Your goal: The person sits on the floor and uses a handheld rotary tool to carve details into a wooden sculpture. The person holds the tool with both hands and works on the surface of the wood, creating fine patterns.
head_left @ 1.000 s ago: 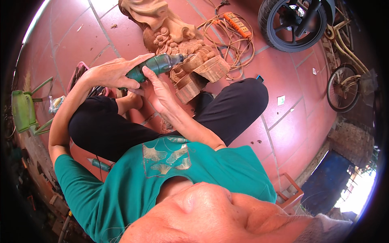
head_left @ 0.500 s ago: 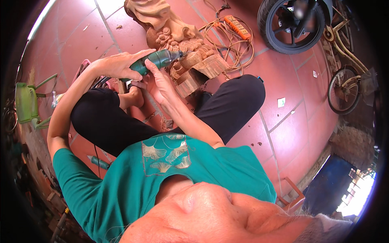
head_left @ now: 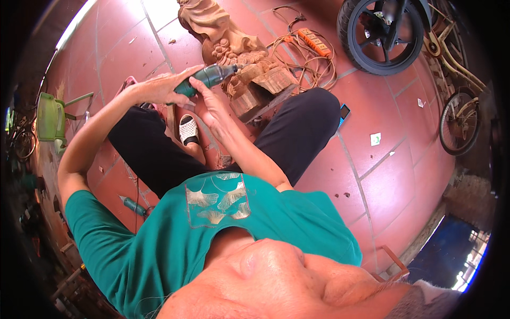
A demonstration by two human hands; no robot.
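Observation:
A green die grinder [head_left: 211, 76] lies across both of my hands, its narrow tip pointing right. My left hand [head_left: 164, 87] is wrapped round its rear end, the fingers closed. My right hand [head_left: 211, 105] grips it from below, thumb pressed along the body. The tip is at a brown wood carving [head_left: 234, 37], which has draped folds, a cluster of round beads and a rough blocky base. Whether the tip touches the wood cannot be made out. The carving's base sits between my bent legs, close to my right knee [head_left: 319, 114].
An orange power strip [head_left: 314, 42] with tangled cords lies beyond the carving. A motorbike wheel [head_left: 381, 37] and bicycle wheel [head_left: 459, 122] stand right. A blue-edged phone [head_left: 345, 113] is beside my right knee. A second green power tool [head_left: 133, 206] and green chair [head_left: 51, 117] are left.
The view has shifted slightly. My legs have moved, showing more of the sandalled foot and the phone beside my right knee. Both hands keep their hold on the die grinder.

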